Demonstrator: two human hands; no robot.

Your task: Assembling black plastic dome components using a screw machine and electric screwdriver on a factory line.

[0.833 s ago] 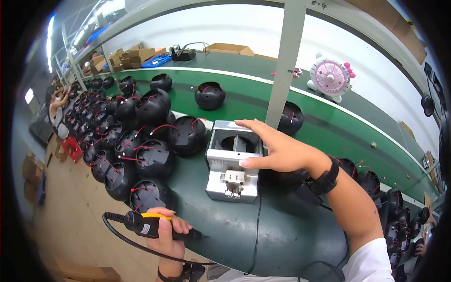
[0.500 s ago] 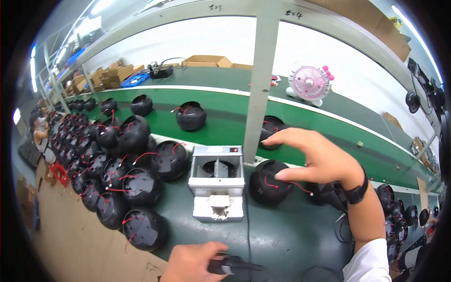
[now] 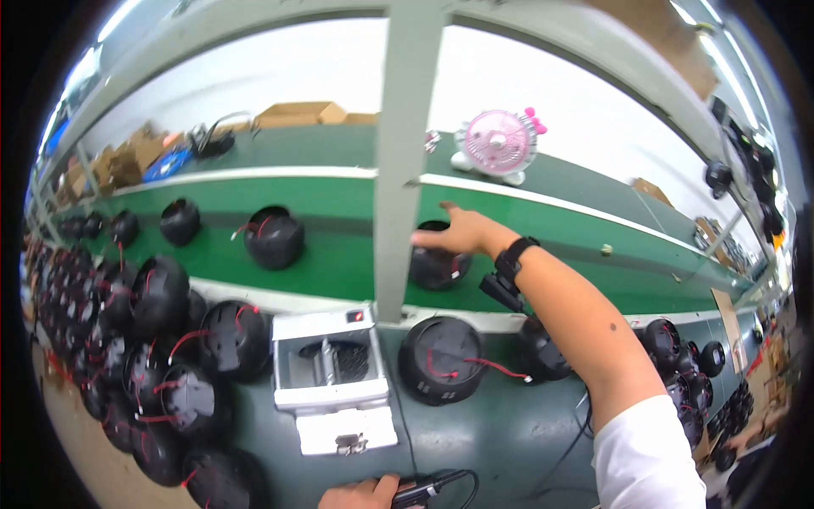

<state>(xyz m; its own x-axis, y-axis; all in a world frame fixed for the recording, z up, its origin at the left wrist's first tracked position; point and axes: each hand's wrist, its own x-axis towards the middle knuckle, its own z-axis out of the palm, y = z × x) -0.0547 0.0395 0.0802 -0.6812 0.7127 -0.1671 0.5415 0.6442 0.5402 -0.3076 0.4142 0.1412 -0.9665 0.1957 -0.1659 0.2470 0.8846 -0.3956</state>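
My left hand (image 3: 360, 495) is at the lower edge, closed around a black corded tool (image 3: 415, 492) that looks like an electric screwdriver. Its working end is hidden. My right arm stretches forward over the green belt, with the right hand (image 3: 466, 231) spread at a black round housing (image 3: 439, 265). The thumb overlaps the housing's rim; I cannot tell whether it touches. Nearer me, another black round housing (image 3: 443, 360) lies on the bench, its open face up and a red wire trailing right. Left of it stands a grey metal box (image 3: 326, 394) with a slotted opening, like a screw feeder.
Many black housings (image 3: 233, 339) with red wires crowd the bench at left; others (image 3: 661, 341) sit at right. More ride the green belt (image 3: 543, 246). A grey post (image 3: 407, 161) rises by my right hand. A pink and white fan (image 3: 498, 144) stands behind the belt.
My right hand has moved forward from above the bench housing to the housing on the belt. The view has shifted right, and the left hand with the tool sits lower in it.
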